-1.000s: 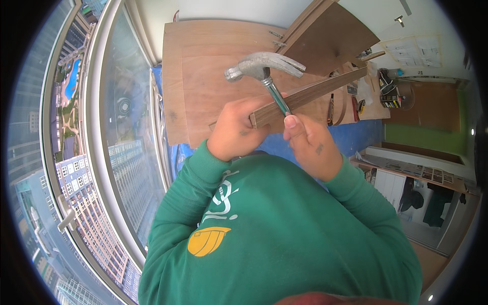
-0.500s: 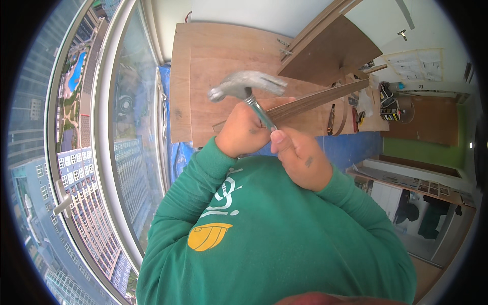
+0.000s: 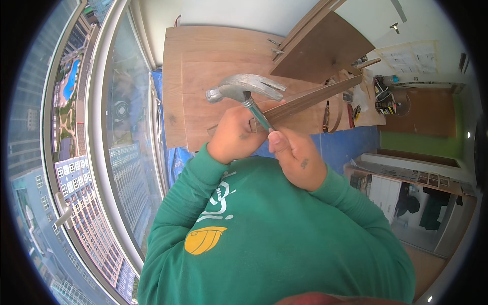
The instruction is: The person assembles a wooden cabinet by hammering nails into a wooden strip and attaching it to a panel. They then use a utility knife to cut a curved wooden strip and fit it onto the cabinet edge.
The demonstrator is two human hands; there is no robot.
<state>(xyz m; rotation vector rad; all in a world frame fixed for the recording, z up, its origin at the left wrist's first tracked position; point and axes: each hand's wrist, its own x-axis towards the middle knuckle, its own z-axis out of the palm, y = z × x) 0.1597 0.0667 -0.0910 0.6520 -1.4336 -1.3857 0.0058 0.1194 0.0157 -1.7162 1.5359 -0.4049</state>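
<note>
My right hand [image 3: 300,158] is closed round the green handle of a claw hammer [image 3: 244,87], thumb along the shaft. The steel head is raised above my left hand, its round face to the left and its claw to the right. My left hand [image 3: 237,136] is closed round the near end of a long, thin wood-grain strip [image 3: 317,98]; its fingertips are largely hidden. Part of the strip passes behind the hammer's handle. It slants up to the right and bends back in a loop at its far end.
Plywood sheets [image 3: 203,61] lie under my hands, with a dark brown panel [image 3: 323,51] on their far right. Hand tools [image 3: 326,116] and blue sheeting [image 3: 351,147] lie to the right. A tall window [image 3: 122,101] stands close on my left.
The hammer head was blurred and is now sharp, at nearly the same height over my left hand. The whole view has shifted slightly. Both hands keep their grips.
</note>
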